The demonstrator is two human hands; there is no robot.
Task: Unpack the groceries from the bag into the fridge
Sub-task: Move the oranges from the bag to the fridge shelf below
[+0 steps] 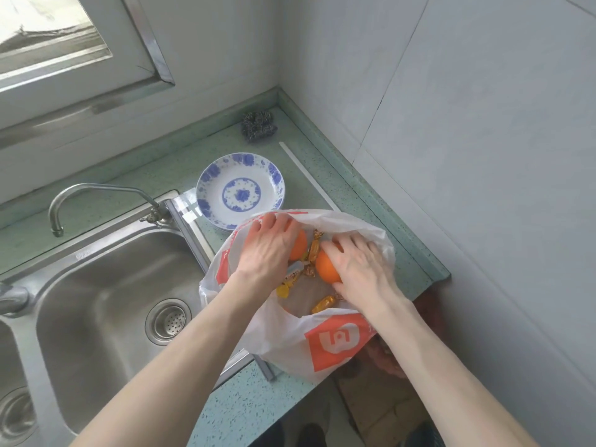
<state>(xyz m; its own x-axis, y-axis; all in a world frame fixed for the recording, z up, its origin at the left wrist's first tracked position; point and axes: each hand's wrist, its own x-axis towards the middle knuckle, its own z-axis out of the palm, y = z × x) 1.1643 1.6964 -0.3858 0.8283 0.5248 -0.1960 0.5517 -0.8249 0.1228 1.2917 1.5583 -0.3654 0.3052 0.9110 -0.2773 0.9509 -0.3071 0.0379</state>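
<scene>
bag: white plastic bag (pixel 335 343) with orange logo panels, mouth spread wide; sits at the worktop's (pixel 258 411) front-right edge, just right of the sink (pixel 106 285), part hanging over the edge
left hand: left hand (pixel 267 250) inside the bag mouth, palm down, fingers curled over the left orange (pixel 299 245); looks clamped on it, though underside of grip is hidden
right hand: right hand (pixel 361 269) also in the bag, fingers wrapped over the right orange (pixel 326 269); clamped on it
rest of bag contents: several gold-wrapped candies (pixel 322 303) loose on the bag floor and between the two oranges; a small pale packet (pixel 295 269) under the left wrist, label unreadable
fridge: not in view; can't say where it stands
other stuff: blue-and-white plate (pixel 241 188) just behind the bag, near the worktop's back; steel scourer (pixel 259 125) at the back corner by the wall; tap (pixel 80 201) over the sink
step: early unpacking; both oranges grasped, not yet lifted out; candies and packet untouched
next move: needs both hands raised straight up clear of the thin bag rim without dragging it off the edge; then a turn toward the fridge; bag is light and overhanging, could slide or spill candies
</scene>
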